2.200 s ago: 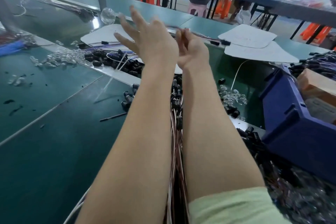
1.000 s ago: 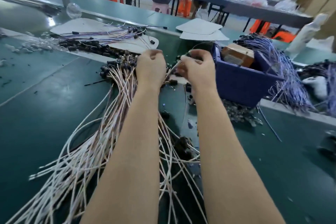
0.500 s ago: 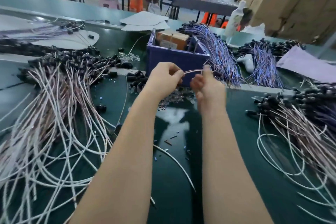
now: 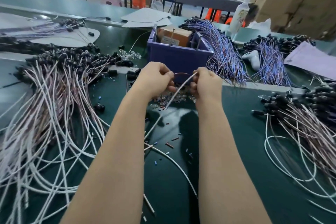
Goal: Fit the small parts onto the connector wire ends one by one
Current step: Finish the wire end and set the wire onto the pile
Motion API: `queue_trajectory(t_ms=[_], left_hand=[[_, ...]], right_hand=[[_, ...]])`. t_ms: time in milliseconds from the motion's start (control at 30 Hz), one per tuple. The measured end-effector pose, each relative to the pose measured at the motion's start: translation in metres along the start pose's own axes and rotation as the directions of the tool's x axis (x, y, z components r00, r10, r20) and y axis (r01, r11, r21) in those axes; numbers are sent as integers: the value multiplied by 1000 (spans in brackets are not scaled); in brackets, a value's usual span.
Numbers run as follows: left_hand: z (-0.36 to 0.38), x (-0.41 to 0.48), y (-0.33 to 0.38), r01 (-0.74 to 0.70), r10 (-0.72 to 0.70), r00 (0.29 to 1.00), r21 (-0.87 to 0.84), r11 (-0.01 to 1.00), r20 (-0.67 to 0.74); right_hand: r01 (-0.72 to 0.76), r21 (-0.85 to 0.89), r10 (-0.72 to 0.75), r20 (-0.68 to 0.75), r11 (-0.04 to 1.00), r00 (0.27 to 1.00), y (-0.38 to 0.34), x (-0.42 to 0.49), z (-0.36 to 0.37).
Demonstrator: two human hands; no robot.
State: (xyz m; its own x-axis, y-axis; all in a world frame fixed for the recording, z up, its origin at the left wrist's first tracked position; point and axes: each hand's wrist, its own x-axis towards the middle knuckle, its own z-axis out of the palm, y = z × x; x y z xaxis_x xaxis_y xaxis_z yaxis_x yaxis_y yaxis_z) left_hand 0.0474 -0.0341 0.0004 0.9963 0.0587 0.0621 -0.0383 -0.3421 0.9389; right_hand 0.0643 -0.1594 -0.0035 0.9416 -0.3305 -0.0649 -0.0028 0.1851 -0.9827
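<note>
Head view: left hand [image 4: 154, 78] and right hand [image 4: 207, 83] each pinch the wire [image 4: 180, 87]. It looks light and floppy, so the grip belongs close to its end.

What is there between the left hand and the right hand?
In the head view, a thin reddish wire arcs across the gap from the left hand to the right hand, and a white cable slants down through it.

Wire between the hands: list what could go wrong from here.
1. The thin lead arches between left hand and right hand; pushing harder may kink it.
2. The wire tail trails over loose bits on the mat; a pull could scatter them.
3. A dropped part would likely vanish in the pile below.
</note>
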Motion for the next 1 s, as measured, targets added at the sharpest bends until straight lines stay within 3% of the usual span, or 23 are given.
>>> queue_trajectory(t_ms=[133, 267, 367, 400, 467, 567, 667, 833, 900, 1000], left_hand=[[-4, -7, 5, 104, -95, 991, -101, 989, 90], [3, -12, 11, 221, -184, 950, -129, 967, 251], [3, -8, 9, 154, -146, 970, -24, 988, 195], [2, -7, 8, 126, -122, 980, -18, 992, 156], [1, -3, 8, 75, -73, 996, -39, 996, 55], [4, 0, 9, 4, -5, 998, -17, 1000, -66], [4, 3, 9, -36, 40, 990, 26, 999, -136], [2, 6, 7, -36, 36, 985, 2, 999, -169], [2, 5, 8, -50, 49, 985, 0, 999, -163], [0, 1, 8, -55, 53, 996, -28, 998, -70]], right_hand=[[-139, 525, 226, -105, 839, 968, -4, 4, -13], [-91, 566, 198, -130, 820, 972, -3, 1, -11], [-129, 591, 228, -96, 796, 969, -6, 1, -14], [-162, 559, 232, -57, 813, 971, -7, -1, -15], [-219, 333, 207, 72, 917, 976, -8, -6, -14], [-115, -81, 136, 340, 990, 931, -14, -18, -4], [61, -197, 37, 457, 978, 889, -23, -25, 2], [85, -225, 56, 553, 971, 832, -34, -33, -2], [139, -219, -10, 504, 966, 864, -33, -34, 2], [167, -51, -156, 179, 985, 972, -31, -25, 1]])
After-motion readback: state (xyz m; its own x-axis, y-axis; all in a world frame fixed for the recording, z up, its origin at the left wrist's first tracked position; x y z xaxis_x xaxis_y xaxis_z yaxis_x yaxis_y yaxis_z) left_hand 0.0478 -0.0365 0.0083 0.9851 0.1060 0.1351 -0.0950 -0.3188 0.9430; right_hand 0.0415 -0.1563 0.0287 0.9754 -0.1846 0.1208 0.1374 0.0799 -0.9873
